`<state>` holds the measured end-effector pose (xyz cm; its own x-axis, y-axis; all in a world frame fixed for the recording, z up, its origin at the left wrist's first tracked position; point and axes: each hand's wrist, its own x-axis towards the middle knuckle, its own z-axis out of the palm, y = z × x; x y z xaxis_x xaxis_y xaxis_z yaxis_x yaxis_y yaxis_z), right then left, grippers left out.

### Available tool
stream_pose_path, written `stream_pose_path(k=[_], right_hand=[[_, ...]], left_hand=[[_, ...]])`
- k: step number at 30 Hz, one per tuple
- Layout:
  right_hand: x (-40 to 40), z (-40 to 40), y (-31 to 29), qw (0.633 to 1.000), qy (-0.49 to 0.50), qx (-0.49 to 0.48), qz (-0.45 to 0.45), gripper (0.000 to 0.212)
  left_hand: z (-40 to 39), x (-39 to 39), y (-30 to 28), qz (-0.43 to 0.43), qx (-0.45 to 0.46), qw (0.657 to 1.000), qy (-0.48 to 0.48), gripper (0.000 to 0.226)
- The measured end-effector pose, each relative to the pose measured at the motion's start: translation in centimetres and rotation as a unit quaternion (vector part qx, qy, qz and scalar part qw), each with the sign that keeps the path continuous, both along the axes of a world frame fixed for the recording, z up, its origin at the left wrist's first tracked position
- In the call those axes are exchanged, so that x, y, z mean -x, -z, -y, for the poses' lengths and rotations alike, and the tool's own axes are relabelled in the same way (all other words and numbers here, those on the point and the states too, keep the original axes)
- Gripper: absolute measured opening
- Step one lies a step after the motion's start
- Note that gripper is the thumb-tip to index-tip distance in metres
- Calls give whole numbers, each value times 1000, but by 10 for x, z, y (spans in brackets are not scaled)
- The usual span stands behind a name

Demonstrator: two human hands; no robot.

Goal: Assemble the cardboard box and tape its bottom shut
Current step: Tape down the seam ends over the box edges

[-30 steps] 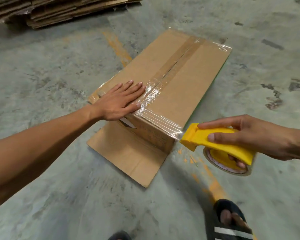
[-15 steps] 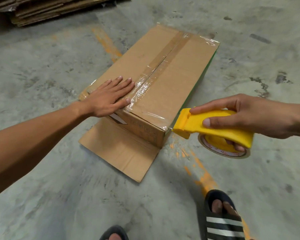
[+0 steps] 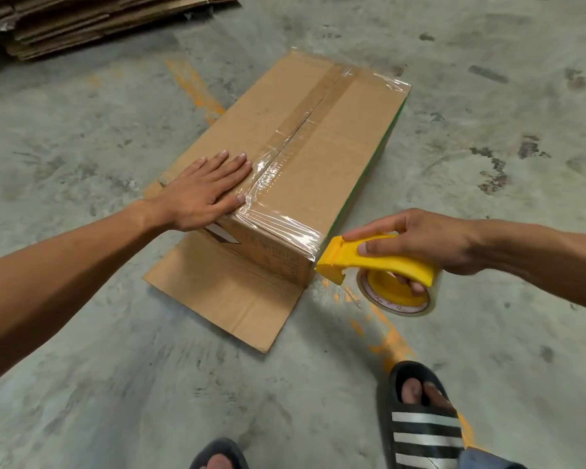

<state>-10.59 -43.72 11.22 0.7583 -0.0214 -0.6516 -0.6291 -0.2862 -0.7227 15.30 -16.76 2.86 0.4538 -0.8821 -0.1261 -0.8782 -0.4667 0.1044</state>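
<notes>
A brown cardboard box (image 3: 332, 154) lies upside down on the concrete floor, with clear tape (image 3: 305, 113) running along its centre seam and across the near edge. My left hand (image 3: 207, 191) rests flat, fingers spread, on the near left part of the upturned face. My right hand (image 3: 420, 242) grips a yellow tape dispenser (image 3: 379, 265) holding a roll of clear tape (image 3: 396, 299); its nose touches the box's near right corner. A loose flap (image 3: 223, 292) lies flat on the floor in front of the box.
A stack of flattened cardboard sheets (image 3: 81, 22) sits at the far left. Orange paint marks (image 3: 196, 86) cross the floor. Feet in black sandals, one striped (image 3: 423, 421) and one plain (image 3: 217, 455), stand at the bottom edge.
My right hand with the dispenser has shifted a little left, back against the box's near right corner. The left hand stays flat on the box.
</notes>
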Motion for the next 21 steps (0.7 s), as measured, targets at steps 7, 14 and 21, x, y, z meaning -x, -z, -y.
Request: stream_pose_path(k=[7, 14, 21], right_hand=[[22, 25, 40, 976, -120, 145, -114, 21], [-19, 43, 34, 985, -53, 136, -90, 24], [-20, 6, 55, 960, -217, 160, -74, 33]], left_hand=[[16, 25, -13, -11, -13, 998, -60, 84], [88, 130, 5, 52, -20, 996, 64, 83], [39, 103, 11, 100, 5, 988, 121, 67]])
